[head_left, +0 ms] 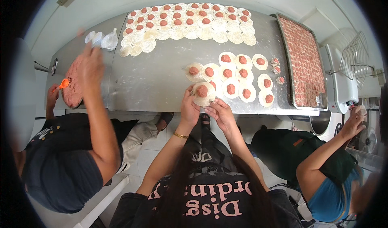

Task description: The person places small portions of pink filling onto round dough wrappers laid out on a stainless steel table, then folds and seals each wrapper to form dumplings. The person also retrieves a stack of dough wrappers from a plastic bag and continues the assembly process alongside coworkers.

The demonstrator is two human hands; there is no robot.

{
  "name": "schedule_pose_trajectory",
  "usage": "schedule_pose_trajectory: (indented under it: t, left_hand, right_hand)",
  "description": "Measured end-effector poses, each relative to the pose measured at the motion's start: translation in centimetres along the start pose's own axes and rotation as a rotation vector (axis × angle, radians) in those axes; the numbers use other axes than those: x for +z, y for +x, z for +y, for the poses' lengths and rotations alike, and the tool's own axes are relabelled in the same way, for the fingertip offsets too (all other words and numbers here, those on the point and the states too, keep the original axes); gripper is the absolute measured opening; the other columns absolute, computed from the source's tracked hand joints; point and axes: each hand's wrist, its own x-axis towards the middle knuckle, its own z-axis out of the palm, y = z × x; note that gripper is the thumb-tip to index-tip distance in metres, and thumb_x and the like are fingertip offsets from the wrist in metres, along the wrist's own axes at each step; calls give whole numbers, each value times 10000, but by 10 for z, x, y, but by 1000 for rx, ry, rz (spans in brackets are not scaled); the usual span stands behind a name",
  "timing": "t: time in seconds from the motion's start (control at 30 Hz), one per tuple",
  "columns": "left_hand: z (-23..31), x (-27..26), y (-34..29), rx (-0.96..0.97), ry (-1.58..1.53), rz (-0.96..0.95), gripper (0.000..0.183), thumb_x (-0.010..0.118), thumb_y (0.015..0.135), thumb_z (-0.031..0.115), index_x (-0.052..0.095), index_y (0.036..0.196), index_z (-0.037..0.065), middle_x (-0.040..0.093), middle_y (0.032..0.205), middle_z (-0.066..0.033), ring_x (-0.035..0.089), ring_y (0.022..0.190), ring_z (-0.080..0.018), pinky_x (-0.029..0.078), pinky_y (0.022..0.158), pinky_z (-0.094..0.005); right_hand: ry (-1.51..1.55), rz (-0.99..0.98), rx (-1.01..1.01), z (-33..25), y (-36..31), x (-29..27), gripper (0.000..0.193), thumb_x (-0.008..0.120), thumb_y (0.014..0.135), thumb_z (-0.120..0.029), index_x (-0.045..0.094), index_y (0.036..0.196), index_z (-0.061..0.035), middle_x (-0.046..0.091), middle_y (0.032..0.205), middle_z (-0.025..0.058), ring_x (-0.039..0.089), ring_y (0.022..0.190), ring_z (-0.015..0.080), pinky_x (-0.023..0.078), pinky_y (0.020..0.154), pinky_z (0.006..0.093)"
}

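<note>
Near the table's front edge, a round dumpling wrapper (208,100) with a ball of pinkish meat filling (201,91) on it is held up between my hands. My left hand (189,110) grips its left side. The thumb and fingers of my right hand (221,114) pinch its lower right rim. Just beyond, several flat wrappers with filling lie on the metal table (149,80), among them a filled wrapper (193,71) and another (230,89). To their right sit a few closed dumplings (276,69).
Overlapping wrappers (182,33), many topped with filling, cover the far side. A large tray (289,66) packed with dumplings stands at the right. At left, a co-worker's blurred hand (91,64) is over a meat mound (72,86), beside an orange spoon (64,83). Another co-worker stands at right.
</note>
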Motion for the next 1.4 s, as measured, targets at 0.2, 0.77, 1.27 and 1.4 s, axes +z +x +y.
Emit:
schedule_pose_trajectory:
  t: [0.2,0.77,1.27,1.4]
  left_hand:
    - [-27,-28,-5,-97,640,-32,334,379,867,23,515,1168,-23,558,1153,-101,540,1083,-156,445,941,-305]
    - [-23,-20,0,-225,815,-29,154,598,830,-2,582,983,0,599,925,-28,578,821,-87,515,712,-215]
    - [-20,-9,-6,-148,638,-74,233,628,786,-38,557,1006,-3,587,978,-78,586,939,-143,498,796,-285]
    - [-24,-14,2,103,1091,-208,214,663,761,-6,583,960,-2,627,965,-110,623,872,-156,513,738,-279]
  right_hand:
    - [-137,269,-161,13,8,-29,81,554,884,-48,599,934,-3,624,825,30,593,677,88,520,642,212]
    - [-207,204,-374,16,5,-42,252,581,793,93,629,1034,38,661,930,59,616,821,114,488,728,237]
    - [-660,246,-432,-3,1,-47,290,612,733,117,649,1003,18,603,841,0,543,727,58,464,673,206]
    - [-810,176,-542,-9,-5,-44,295,633,720,110,647,1001,22,626,864,34,596,771,101,502,713,235]
